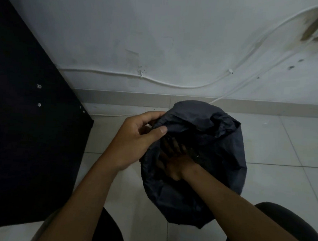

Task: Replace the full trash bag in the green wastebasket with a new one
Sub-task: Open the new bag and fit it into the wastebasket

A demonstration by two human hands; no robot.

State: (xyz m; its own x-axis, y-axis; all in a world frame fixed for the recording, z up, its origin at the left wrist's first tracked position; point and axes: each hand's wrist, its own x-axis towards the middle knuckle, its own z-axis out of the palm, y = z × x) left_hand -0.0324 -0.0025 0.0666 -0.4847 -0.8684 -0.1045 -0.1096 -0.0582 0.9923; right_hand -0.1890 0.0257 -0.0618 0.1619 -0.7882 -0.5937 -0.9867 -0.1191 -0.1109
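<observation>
dark plastic bag [223, 180], mouth up, directly under hands; left hand [133, 137] pinches far-left rim; right hand [172, 164] inside, fingers spread flat.

Dim, bluish feed on my end; wall [159, 36] catches most light; dark panel [24, 121] near black; trash bag [217, 152] murky inside; lines bow toward the edges; detail soft.
</observation>
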